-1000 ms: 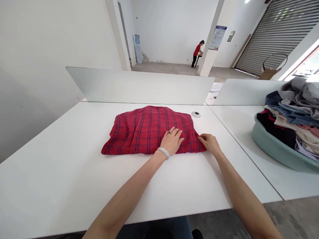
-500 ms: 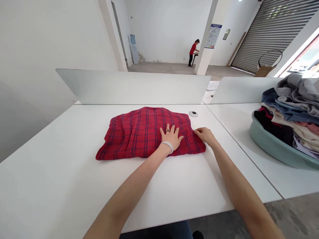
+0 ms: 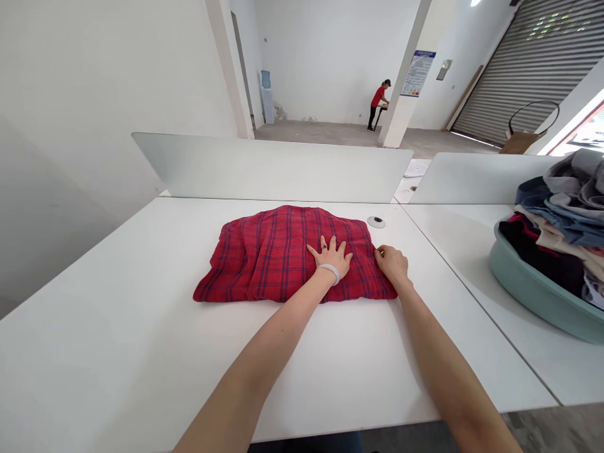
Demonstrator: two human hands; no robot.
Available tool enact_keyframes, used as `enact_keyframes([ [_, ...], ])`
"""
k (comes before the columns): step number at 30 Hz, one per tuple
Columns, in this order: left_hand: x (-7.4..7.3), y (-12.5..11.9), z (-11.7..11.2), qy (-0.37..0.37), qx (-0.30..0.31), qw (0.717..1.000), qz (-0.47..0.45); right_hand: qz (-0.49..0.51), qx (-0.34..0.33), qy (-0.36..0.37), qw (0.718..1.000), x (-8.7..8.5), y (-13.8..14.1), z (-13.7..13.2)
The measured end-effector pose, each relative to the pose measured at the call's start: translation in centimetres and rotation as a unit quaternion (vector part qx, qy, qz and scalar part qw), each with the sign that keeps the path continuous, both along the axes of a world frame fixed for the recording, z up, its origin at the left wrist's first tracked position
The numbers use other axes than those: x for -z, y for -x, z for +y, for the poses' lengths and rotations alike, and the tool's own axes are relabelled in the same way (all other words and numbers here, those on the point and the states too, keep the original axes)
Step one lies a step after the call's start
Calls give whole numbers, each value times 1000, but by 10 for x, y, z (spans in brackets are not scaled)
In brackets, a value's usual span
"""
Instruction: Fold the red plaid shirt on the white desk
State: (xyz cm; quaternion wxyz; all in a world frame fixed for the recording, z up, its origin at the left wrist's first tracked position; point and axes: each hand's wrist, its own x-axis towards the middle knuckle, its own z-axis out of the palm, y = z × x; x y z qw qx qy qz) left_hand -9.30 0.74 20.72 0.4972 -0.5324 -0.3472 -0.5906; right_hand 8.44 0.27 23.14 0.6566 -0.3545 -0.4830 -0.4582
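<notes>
A folded red plaid garment (image 3: 274, 255) lies flat on the white table (image 3: 117, 340). My left hand (image 3: 332, 255) rests on its right half, palm down with the fingers spread; it wears a ring and a pale bracelet. My right hand (image 3: 391, 263) is at the garment's right edge, fingers curled and pinching the cloth there.
A teal basin (image 3: 533, 289) heaped with mixed clothes stands on the adjoining table at the right. Grey divider panels (image 3: 268, 167) run along the table's far edge, with a round cable grommet (image 3: 376, 221) just behind the garment. A person in a red top stands far off by a pillar.
My left hand slid farther up the garment and spread flat. My right hand moved up along the right edge with it. The garment keeps its place.
</notes>
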Motion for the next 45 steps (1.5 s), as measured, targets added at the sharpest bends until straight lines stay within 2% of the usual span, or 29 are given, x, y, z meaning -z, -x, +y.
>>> enact_keyframes([
  [5,-24,-17,-14,-56,-7,998,42,8,-19,1,1000,-18,9,-6],
  [10,-45,-23,-17,-19,5,999,45,4,-34,0,999,-36,18,-8],
  [13,-46,-16,-9,1,12,999,36,14,-39,-12,999,-36,18,-4],
  [17,-43,-10,-2,-12,16,999,27,29,-34,-27,999,-31,19,-1],
  [21,-40,-9,-4,-13,25,999,34,21,6,-42,999,-30,20,2],
  [23,-33,-4,-6,-29,28,998,44,16,32,-56,998,-31,20,4],
  [25,-21,10,-9,-50,17,997,56,9,48,-72,996,-32,20,6],
  [27,-3,35,-14,-72,-7,996,61,1,50,-79,996,-33,19,8],
  [29,19,70,-20,-99,-31,993,49,-4,48,-80,996,-34,18,10],
  [32,54,137,-29,-132,-45,990,4,-5,46,-74,996,-36,12,11],
  [35,92,209,-29,-156,-10,986,-61,2,33,-72,997,-36,4,3],
  [38,130,268,-18,-145,60,980,-123,-7,22,-132,991,-29,8,-13],
  [40,153,292,-5,-112,114,975,-154,-71,17,-171,983,-17,26,-22],
  [42,171,303,7,-79,166,969,-168,-191,15,-166,967,2,57,-25],
  [45,182,300,22,-62,213,961,-164,-364,35,-111,924,36,111,-15],
])
